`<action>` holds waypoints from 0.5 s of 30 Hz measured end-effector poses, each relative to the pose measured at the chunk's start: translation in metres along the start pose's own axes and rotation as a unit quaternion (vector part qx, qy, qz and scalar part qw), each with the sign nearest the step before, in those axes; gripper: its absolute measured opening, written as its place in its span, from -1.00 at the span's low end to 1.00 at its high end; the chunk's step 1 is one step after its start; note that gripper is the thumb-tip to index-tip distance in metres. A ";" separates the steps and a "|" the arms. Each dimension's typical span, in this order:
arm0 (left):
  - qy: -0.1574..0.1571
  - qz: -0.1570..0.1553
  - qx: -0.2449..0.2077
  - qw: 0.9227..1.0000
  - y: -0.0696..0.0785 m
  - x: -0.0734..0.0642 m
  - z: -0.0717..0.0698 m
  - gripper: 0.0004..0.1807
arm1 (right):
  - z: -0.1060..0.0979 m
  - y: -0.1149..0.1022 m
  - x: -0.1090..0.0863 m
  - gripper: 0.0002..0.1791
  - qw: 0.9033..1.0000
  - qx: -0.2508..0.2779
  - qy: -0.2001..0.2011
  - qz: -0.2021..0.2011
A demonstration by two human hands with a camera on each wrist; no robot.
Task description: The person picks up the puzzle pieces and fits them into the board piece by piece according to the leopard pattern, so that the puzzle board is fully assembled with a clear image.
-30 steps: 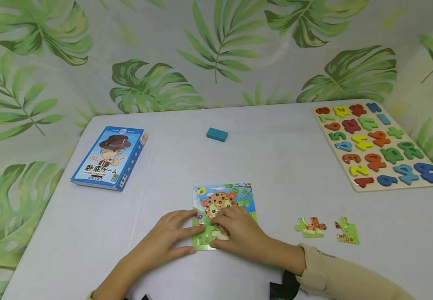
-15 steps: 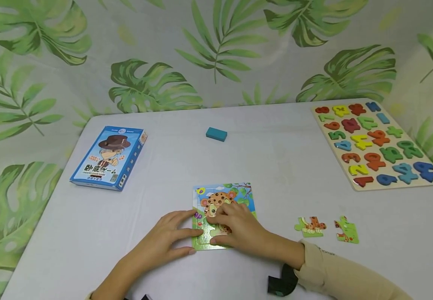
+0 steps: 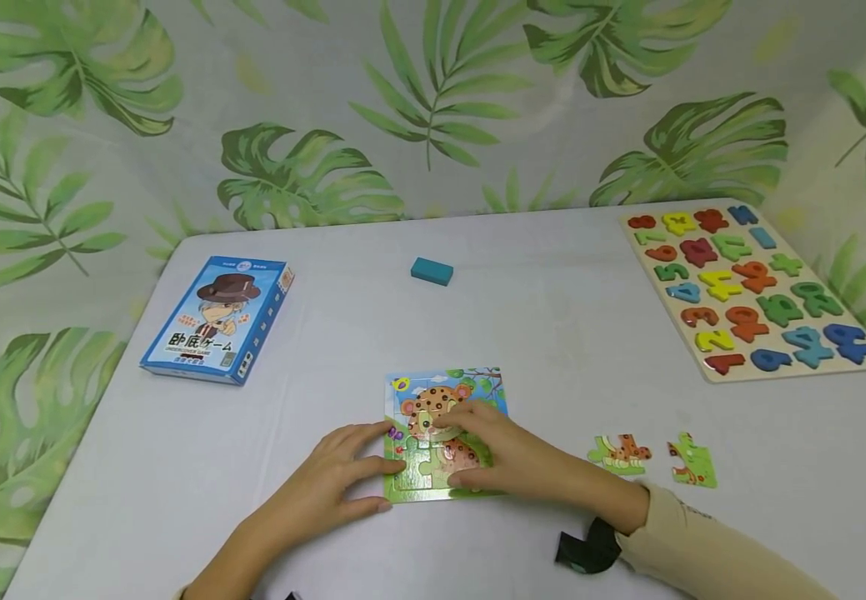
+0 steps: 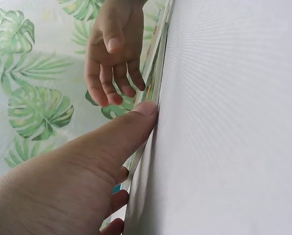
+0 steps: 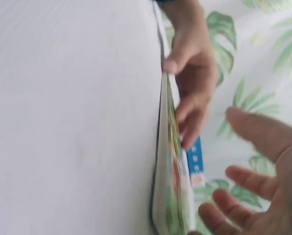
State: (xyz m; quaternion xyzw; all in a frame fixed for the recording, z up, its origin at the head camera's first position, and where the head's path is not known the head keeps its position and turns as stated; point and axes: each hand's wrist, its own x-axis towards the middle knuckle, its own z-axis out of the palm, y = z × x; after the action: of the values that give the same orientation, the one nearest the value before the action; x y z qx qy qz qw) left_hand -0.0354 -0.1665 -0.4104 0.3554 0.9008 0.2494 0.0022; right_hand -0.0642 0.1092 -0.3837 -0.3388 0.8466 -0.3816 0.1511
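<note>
A square jigsaw puzzle board [image 3: 448, 493] with a spotted leopard picture lies at the near middle of the table. Along its left edge, my left hand [image 3: 335, 467] has spread fingers touching the border; the left wrist view shows the thumb [image 4: 145, 108] against the board's side. My right hand [image 3: 508, 446] hovers over the right half of the board, hiding part of the picture. Its fingers are loosely bent and hold nothing, as the right wrist view of that hand [image 5: 278, 181] confirms. Two loose jigsaw pieces, a leopard-patterned one [image 3: 623, 454] and a green one [image 3: 693, 460], lie to the right.
A blue card game box [image 3: 215, 321] stands off to the left. Further back is a small teal block [image 3: 432, 271]. A wooden board with colourful numbers and letters [image 3: 763, 292] occupies the far right corner. Leaf-patterned cloth [image 3: 433, 100] hangs behind the table.
My right hand has come up off the lower-left puzzle piece, which its fingers pressed, and shifted rightward, uncovering more of the board. My left hand stays in place.
</note>
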 end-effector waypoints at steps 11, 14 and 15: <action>-0.002 -0.010 -0.002 1.000 0.000 0.000 0.001 -0.60 | -0.056 0.008 -0.066 -0.28 0.992 -0.031 0.121 0.035; -0.003 -0.013 -0.004 1.000 0.000 0.000 0.000 -0.60 | -0.066 0.015 -0.083 -0.24 0.986 -0.051 0.150 0.046; -0.003 -0.013 -0.005 1.000 0.000 0.000 0.000 -0.60 | -0.068 0.017 -0.089 -0.24 0.985 -0.054 0.155 0.051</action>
State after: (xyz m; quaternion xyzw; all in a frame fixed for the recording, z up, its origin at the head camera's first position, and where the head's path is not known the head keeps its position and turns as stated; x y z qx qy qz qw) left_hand -0.0350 -0.1665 -0.4102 0.3447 0.9041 0.2525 0.0095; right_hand -0.0430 0.2159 -0.3516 -0.2399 0.8953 -0.3749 0.0190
